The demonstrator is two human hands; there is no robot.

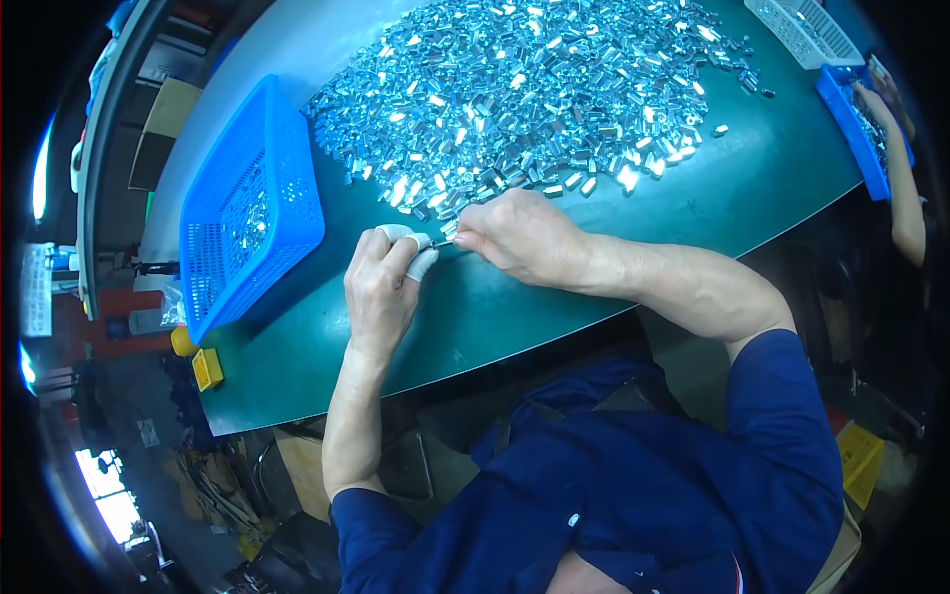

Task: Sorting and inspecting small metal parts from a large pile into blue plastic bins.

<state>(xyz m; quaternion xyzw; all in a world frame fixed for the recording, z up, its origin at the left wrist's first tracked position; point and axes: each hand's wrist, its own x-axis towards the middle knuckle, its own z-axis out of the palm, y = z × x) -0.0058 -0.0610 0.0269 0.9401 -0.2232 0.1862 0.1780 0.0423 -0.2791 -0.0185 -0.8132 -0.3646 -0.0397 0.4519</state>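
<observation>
My left hand (380,289) is closed in a pinch, with white finger cots over several fingertips. Its fingertips grip one end of a small, slim metal piece (442,244). From the right, my right hand (522,238) pinches the other end between thumb and forefinger. The piece is too small to make out its exact kind. Both hands are just above the green tabletop (465,317), at the near edge of a big heap of small shiny metal pieces (524,99). Loose pieces lie right beyond my fingers.
A blue plastic basket (312,188) with some metal pieces inside stands at the left. Far right are a white basket (807,35) and a blue tray (856,129), where another person's hand (873,109) reaches in. A small yellow box (207,369) sits at the left table corner.
</observation>
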